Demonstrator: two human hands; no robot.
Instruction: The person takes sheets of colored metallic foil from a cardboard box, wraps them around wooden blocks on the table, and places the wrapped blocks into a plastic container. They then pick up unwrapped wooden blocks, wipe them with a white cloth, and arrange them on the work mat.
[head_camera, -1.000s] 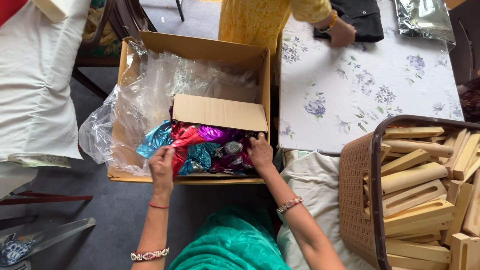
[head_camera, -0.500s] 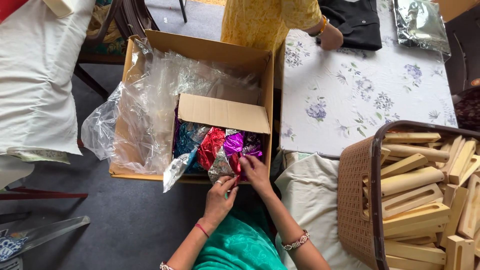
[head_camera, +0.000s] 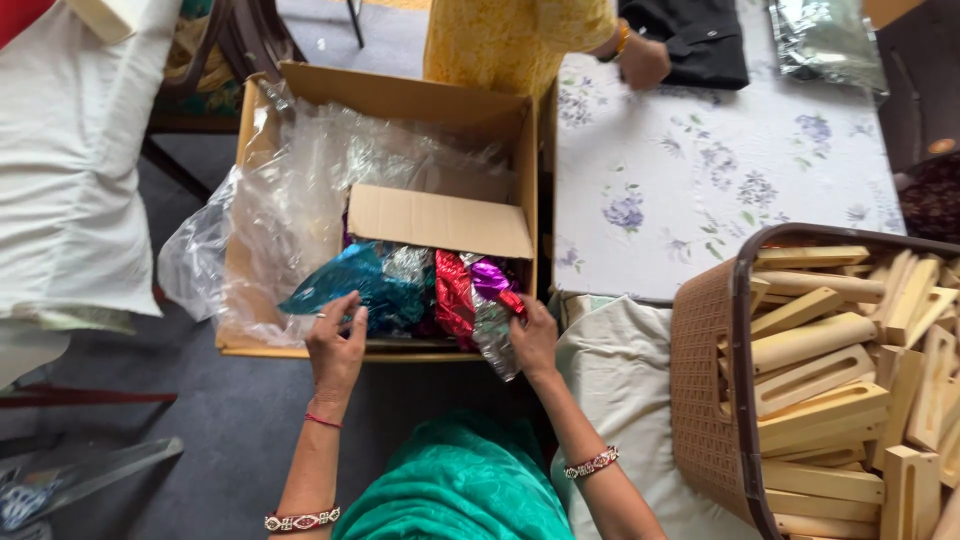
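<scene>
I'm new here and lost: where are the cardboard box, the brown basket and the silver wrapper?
cardboard box (head_camera: 400, 95): head view, bare far wall.
brown basket (head_camera: 705, 370): head view, perforated left wall.
silver wrapper (head_camera: 492, 335): head view, middle of the foil by the right hand (head_camera: 535, 340).

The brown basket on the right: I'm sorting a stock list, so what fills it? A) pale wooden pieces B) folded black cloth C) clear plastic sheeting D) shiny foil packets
A: the brown basket is piled with pale wooden pieces, some of them slotted; the shiny foil packets lie in the cardboard box instead, by the person's hands.
</scene>
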